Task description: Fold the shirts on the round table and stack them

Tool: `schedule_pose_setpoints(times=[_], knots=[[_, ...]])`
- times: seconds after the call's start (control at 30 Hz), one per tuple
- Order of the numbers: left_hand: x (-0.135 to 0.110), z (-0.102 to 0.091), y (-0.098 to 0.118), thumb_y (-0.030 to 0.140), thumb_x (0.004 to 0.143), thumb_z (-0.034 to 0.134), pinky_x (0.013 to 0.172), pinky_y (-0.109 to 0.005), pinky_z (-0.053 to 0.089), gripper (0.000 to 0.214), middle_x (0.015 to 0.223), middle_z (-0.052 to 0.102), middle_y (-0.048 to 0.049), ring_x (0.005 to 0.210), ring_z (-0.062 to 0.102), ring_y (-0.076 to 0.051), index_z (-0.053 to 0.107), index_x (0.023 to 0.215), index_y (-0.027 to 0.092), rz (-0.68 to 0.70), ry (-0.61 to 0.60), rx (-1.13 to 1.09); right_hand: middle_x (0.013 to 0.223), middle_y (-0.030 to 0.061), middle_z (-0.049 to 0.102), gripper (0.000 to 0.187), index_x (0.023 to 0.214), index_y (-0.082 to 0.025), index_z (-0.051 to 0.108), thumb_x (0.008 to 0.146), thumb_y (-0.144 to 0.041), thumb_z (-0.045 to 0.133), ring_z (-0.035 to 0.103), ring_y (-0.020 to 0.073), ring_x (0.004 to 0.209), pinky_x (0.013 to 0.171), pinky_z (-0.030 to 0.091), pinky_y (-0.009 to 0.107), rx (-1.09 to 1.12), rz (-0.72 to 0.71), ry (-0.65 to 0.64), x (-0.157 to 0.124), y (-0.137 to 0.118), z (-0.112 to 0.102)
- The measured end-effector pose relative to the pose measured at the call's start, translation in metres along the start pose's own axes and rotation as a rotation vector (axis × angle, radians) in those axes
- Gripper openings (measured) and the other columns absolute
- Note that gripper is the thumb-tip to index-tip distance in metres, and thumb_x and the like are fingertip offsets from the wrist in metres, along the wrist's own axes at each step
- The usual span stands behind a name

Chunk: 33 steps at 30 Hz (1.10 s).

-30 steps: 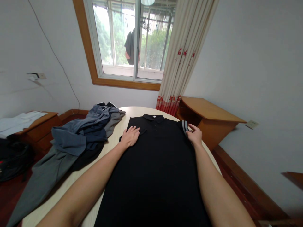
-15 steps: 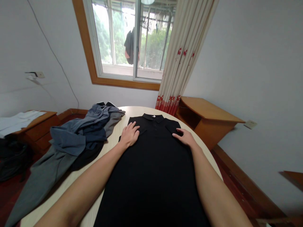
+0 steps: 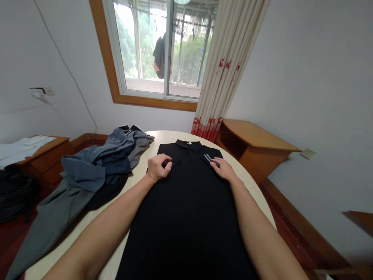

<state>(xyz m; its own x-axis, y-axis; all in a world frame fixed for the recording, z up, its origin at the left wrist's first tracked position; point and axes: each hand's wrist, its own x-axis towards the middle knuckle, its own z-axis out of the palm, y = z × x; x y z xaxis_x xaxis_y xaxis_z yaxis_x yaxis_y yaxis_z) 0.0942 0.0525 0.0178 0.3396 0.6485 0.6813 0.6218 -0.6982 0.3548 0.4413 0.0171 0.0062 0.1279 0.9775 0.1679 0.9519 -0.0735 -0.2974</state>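
Observation:
A black polo shirt [image 3: 190, 202] lies spread on a pale round table [image 3: 169, 136], its buttoned collar at the far end. My left hand [image 3: 158, 166] rests near the shoulder on the left, fingers curled in and thumb closed toward them on the folded-in sleeve. On the opposite side, my right hand [image 3: 223, 168] grips the other sleeve's end between thumb and fingers. Light stripes on that sleeve's cuff [image 3: 207, 157] show beside my fingertips. The shirt's lower end runs out of the picture between my forearms.
A heap of blue, grey and dark clothes [image 3: 96, 159] hangs over the table's left edge. Beyond the table on the right stands a wooden desk [image 3: 256, 134]. A wooden cabinet [image 3: 55, 151] bearing white sheets is at far left. The curtain [image 3: 230, 54] hangs by the window.
My left hand's fingers have gone from spread flat to curled on the sleeve. My right hand has shifted slightly left, and the sleeve's striped cuff now shows.

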Motion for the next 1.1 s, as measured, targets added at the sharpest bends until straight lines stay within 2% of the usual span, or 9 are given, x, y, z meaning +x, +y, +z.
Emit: schedule_pose_setpoints(times=[0.07, 0.13, 0.23, 0.3, 0.37, 0.5, 0.67, 0.9, 1.1], knots=[[0.001, 0.003, 0.000, 0.043, 0.090, 0.043, 0.086, -0.035, 0.052, 0.037, 0.095, 0.075, -0.0077, 0.093, 0.067, -0.023, 0.072, 0.095, 0.020, -0.038, -0.045, 0.055, 0.153, 0.0113, 0.047, 0.050, 0.141, -0.018, 0.057, 0.100, -0.043, 0.041, 0.040, 0.0264, 0.144, 0.118, 0.030, 0.047, -0.060, 0.047, -0.031, 0.000, 0.002, 0.005], [0.002, 0.008, -0.002, 0.044, 0.092, 0.044, 0.102, -0.038, 0.046, 0.040, 0.118, 0.072, -0.0091, 0.114, 0.062, -0.025, 0.071, 0.109, 0.019, -0.087, -0.128, 0.142, 0.160, 0.0118, 0.036, 0.056, 0.149, -0.018, 0.047, 0.101, -0.045, 0.037, 0.030, 0.0274, 0.149, 0.120, 0.023, 0.053, -0.098, 0.097, -0.034, 0.000, 0.004, 0.010], [0.003, 0.018, -0.011, 0.049, 0.092, 0.047, 0.119, -0.046, 0.028, 0.058, 0.154, 0.046, -0.0117, 0.144, 0.038, -0.029, 0.057, 0.138, 0.016, -0.171, -0.356, 0.280, 0.163, 0.0120, 0.028, 0.062, 0.154, -0.019, 0.037, 0.102, -0.052, 0.030, 0.022, 0.0279, 0.152, 0.120, 0.017, 0.059, -0.111, 0.163, -0.047, -0.002, 0.005, 0.013], [0.002, 0.024, -0.018, 0.057, 0.093, 0.042, 0.121, -0.050, 0.022, 0.069, 0.162, 0.031, -0.0122, 0.151, 0.023, -0.030, 0.046, 0.148, 0.016, -0.214, -0.501, 0.338, 0.164, 0.0124, 0.026, 0.064, 0.155, -0.019, 0.035, 0.102, -0.055, 0.026, 0.021, 0.0280, 0.152, 0.119, 0.018, 0.059, -0.115, 0.190, -0.094, -0.003, 0.004, 0.013], [0.002, 0.028, -0.023, 0.062, 0.095, 0.035, 0.121, -0.050, 0.020, 0.073, 0.164, 0.026, -0.0120, 0.153, 0.017, -0.030, 0.040, 0.152, 0.017, -0.235, -0.575, 0.362, 0.164, 0.0136, 0.026, 0.066, 0.155, -0.017, 0.035, 0.102, -0.055, 0.026, 0.020, 0.0289, 0.152, 0.119, 0.017, 0.059, -0.143, 0.203, -0.090, -0.004, 0.001, 0.013], [0.003, 0.029, -0.024, 0.066, 0.095, 0.031, 0.120, -0.051, 0.020, 0.076, 0.165, 0.023, -0.0118, 0.153, 0.015, -0.030, 0.036, 0.155, 0.020, -0.249, -0.604, 0.371, 0.164, 0.0143, 0.026, 0.066, 0.154, -0.016, 0.036, 0.101, -0.055, 0.028, 0.020, 0.0296, 0.152, 0.121, 0.013, 0.058, -0.185, 0.133, 0.018, -0.005, -0.007, 0.012], [0.005, 0.027, -0.021, 0.068, 0.094, 0.031, 0.120, -0.052, 0.020, 0.079, 0.165, 0.022, -0.0129, 0.153, 0.015, -0.032, 0.036, 0.155, 0.019, -0.259, -0.607, 0.361, 0.164, 0.0109, 0.025, 0.068, 0.155, -0.021, 0.035, 0.100, -0.061, 0.026, 0.020, 0.0289, 0.152, 0.121, 0.013, 0.057, -0.148, 0.121, -0.112, -0.005, -0.013, 0.017], [0.010, 0.027, -0.025, 0.071, 0.093, 0.029, 0.120, -0.054, 0.019, 0.082, 0.166, 0.020, -0.0118, 0.153, 0.015, -0.032, 0.034, 0.156, 0.019, -0.277, -0.616, 0.368, 0.166, 0.0092, 0.022, 0.073, 0.157, -0.021, 0.031, 0.099, -0.065, 0.026, 0.017, 0.0283, 0.153, 0.121, 0.014, 0.056, -0.154, 0.136, -0.104, 0.000, -0.012, 0.019], [0.025, 0.030, -0.039, 0.073, 0.092, 0.028, 0.120, -0.056, 0.017, 0.082, 0.166, 0.020, -0.0098, 0.153, 0.015, -0.031, 0.033, 0.157, 0.022, -0.294, -0.632, 0.366, 0.166, 0.0097, 0.021, 0.074, 0.157, -0.022, 0.030, 0.098, -0.066, 0.025, 0.017, 0.0287, 0.153, 0.121, 0.014, 0.057, -0.156, 0.137, -0.111, 0.017, -0.012, 0.022]])
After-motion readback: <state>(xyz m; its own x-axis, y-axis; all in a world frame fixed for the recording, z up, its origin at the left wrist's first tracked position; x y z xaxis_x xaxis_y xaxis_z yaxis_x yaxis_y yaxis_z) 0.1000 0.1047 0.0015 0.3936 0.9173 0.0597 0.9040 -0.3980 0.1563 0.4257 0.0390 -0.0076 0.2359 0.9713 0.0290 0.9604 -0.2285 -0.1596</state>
